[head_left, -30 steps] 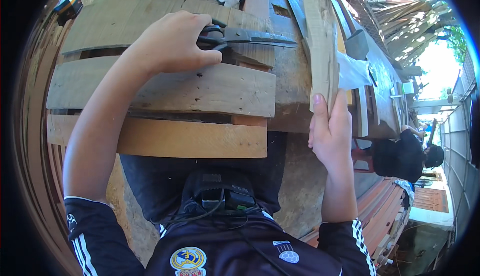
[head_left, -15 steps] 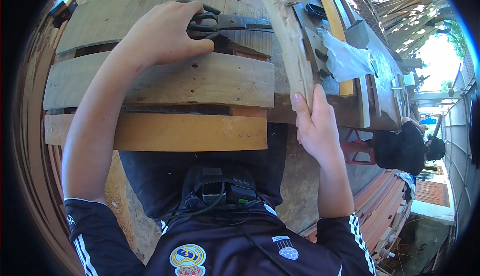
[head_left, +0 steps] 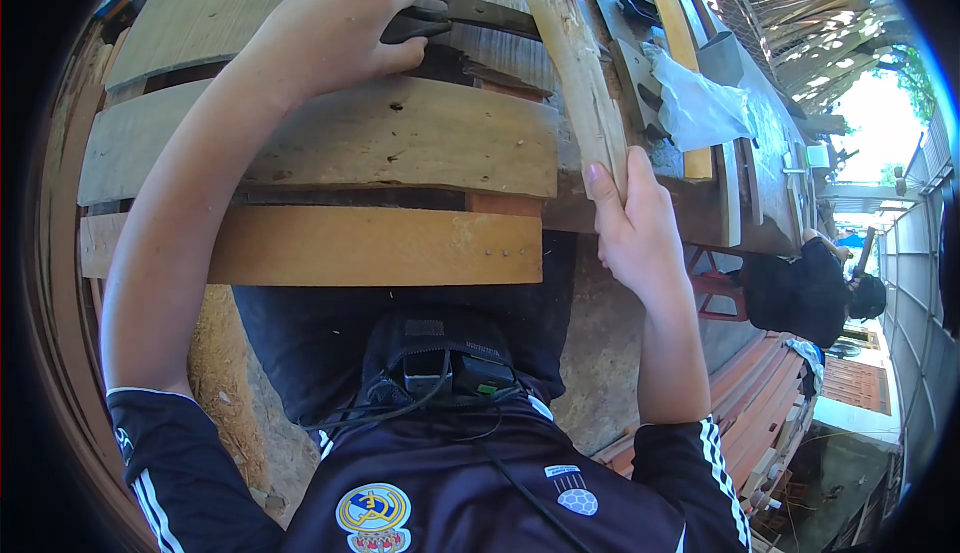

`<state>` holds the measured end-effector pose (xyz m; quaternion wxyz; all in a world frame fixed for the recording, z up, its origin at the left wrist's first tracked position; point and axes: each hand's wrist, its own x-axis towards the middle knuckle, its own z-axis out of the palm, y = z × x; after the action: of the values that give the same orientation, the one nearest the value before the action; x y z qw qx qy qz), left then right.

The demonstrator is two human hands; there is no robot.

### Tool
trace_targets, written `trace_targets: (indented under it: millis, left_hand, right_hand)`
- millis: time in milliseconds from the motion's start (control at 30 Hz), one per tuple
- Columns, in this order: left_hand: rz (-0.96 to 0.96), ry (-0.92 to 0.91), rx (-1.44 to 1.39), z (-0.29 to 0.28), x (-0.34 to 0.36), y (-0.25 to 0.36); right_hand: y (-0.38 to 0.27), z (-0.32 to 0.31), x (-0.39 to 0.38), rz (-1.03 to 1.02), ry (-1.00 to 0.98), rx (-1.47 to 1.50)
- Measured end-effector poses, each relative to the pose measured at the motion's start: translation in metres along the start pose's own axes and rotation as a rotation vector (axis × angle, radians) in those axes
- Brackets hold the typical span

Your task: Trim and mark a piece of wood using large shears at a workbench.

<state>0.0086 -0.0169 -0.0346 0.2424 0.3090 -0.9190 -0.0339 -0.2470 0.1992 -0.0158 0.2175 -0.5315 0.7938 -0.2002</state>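
Observation:
My left hand (head_left: pixel 345 18) is closed around the dark handles of a pair of shears (head_left: pixel 490 16), over the slatted wooden boards. The metal blades reach to the right, and their tips are hidden at the edge of a long rough strip of wood (head_left: pixel 585 78). My right hand (head_left: pixel 638 223) grips the near end of that strip, thumb on top and fingers wrapped below. The strip slants away from me, and its far part is splintered and runs out of view at the top.
Flat boards (head_left: pixel 400 138) lie across in front of me, with a yellowish slat (head_left: pixel 380 245) nearest. Right of the strip are a crumpled clear plastic bag (head_left: pixel 705 108) and a yellow wooden slat (head_left: pixel 675 23). A person in black (head_left: pixel 800 293) sits farther right, by stacked reddish planks (head_left: pixel 740 393).
The left hand and shears have shifted slightly up and right, and the blades now appear more edge-on against the strip. The boards sit slightly higher in view. Both grips stay the same.

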Motion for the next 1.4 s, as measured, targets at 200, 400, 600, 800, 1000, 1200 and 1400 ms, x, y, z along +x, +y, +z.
trace_targets:
  millis: [200, 400, 600, 800, 1000, 1200, 1400]
  left_hand:
    - [0.027, -0.205, -0.007, -0.006, 0.006, 0.002]
    - [0.031, -0.212, -0.036, -0.005, 0.005, -0.002]
    - [0.045, -0.181, -0.028, -0.004, 0.007, 0.0]
    - [-0.043, -0.21, -0.064, -0.001, 0.003, -0.004]
    - [-0.087, -0.266, -0.129, -0.002, 0.011, -0.005]
    - [-0.08, -0.289, -0.114, -0.001, 0.01, -0.006]
    - [-0.122, -0.274, -0.092, -0.003, 0.01, -0.002]
  right_hand:
    - [0.0, 0.002, 0.001, -0.005, 0.014, -0.014]
    - [-0.006, -0.002, -0.003, -0.005, 0.08, -0.006]
    - [0.001, -0.004, -0.005, -0.044, 0.069, -0.127]
    - [-0.051, -0.069, -0.022, 0.009, 0.333, 0.108]
    - [-0.035, -0.116, -0.044, -0.438, 0.696, 0.794]
    - [-0.011, -0.02, -0.016, -0.053, 0.104, -0.09]
    - [-0.01, -0.014, -0.022, -0.046, 0.117, 0.016]
